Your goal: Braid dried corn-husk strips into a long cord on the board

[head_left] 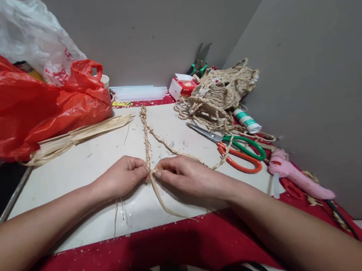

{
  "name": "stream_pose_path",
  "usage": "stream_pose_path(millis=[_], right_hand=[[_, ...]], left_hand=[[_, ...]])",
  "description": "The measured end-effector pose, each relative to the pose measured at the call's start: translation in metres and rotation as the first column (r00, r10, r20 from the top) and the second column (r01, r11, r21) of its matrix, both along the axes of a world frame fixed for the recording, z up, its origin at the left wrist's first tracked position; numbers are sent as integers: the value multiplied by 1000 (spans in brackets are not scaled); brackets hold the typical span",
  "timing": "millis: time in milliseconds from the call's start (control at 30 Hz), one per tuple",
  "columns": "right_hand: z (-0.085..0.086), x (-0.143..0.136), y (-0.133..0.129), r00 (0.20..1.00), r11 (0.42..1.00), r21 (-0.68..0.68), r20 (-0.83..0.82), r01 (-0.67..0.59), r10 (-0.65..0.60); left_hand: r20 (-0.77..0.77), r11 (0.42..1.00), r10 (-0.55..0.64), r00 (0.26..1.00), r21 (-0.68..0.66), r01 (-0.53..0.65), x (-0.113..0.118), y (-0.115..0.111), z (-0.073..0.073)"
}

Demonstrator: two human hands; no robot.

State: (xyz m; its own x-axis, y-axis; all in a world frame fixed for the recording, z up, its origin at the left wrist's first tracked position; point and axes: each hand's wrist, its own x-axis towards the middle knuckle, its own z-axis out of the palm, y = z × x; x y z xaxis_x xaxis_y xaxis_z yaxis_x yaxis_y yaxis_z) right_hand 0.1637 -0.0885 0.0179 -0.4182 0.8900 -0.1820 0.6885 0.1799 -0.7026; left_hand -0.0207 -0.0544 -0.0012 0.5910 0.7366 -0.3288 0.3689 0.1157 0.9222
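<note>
A braided straw cord (145, 134) runs down the middle of the white board (72, 189). At its lower end my left hand (127, 176) pinches it from the left. From the other side my right hand (183, 174) pinches the same spot, fingertips almost touching the left ones. A loose flat strand (164, 204) trails from between the hands towards the board's near edge. Another twisted length of straw (165, 145) branches off the cord and passes behind my right hand towards the scissors (238, 147). The exact grip inside the fingertips is hidden.
Dry straw strips (78, 138) lie beside a red plastic bag (69, 103) at left. At right are a heap of braided cord (222, 92), a thread spool (246, 120) and a pink glue gun (299, 176). Clear sticks (140, 92) and a small red-white box (182, 86) stand behind.
</note>
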Motion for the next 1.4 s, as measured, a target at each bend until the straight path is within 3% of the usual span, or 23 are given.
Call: stream_pose_path(millis=[100, 200, 333, 400, 500, 600, 700, 767, 867, 933, 1000, 1100, 1200, 1400], right_hand=[[6, 0, -2, 999, 998, -46, 4, 38, -38], [9, -9, -11, 988, 977, -202, -119, 74, -100], [-2, -28, -24, 946, 916, -388, -245, 103, -210], [-11, -35, -27, 951, 928, -350, -219, 131, -217], [-15, -42, -32, 976, 976, -165, -140, 141, -165], [-3, -39, -40, 996, 997, -57, -71, 52, -56], [14, -26, -44, 993, 996, -90, -122, -9, -2], [21, -16, -40, 972, 991, -31, -195, 131, -135], [18, -7, -25, 903, 923, 130, -296, 361, -311], [9, -7, -16, 893, 948, 41, -349, 316, -283], [-1, -11, -10, 898, 971, -161, -378, 174, -224], [-12, -16, -6, 895, 932, -354, -389, 74, -219], [-15, -14, -4, 889, 905, -420, -387, 67, -245], [-19, -7, -1, 859, 884, -463, -477, -63, -188]], left_hand=[[-28, 997, -11, 1000, 73, 13, -1, -1, -3], [13, 994, -1, 1000, 112, 0, 0, -4, -4], [138, 999, 35, 990, 31, -40, 4, -9, -4], [190, 996, 74, 979, -58, -64, 6, -13, -2], [224, 984, 153, 962, -122, -128, 7, -17, 2], [231, 977, 191, 954, -134, -163, 6, -19, 6], [246, 973, 198, 949, -168, -160, 4, -18, 8], [266, 969, 194, 944, -203, -142, 3, -17, 8], [274, 966, 181, 944, -231, -119, 3, -16, 7], [315, 970, 153, 937, -230, -81, 3, -16, 6], [365, 974, 111, 924, -225, -28, 3, -16, 5], [353, 972, 115, 929, -232, -32, 2, -15, 3], [324, 972, 121, 938, -232, -45, 1, -13, 1], [355, 975, 14, 935, -212, 66, 1, -12, 3]])
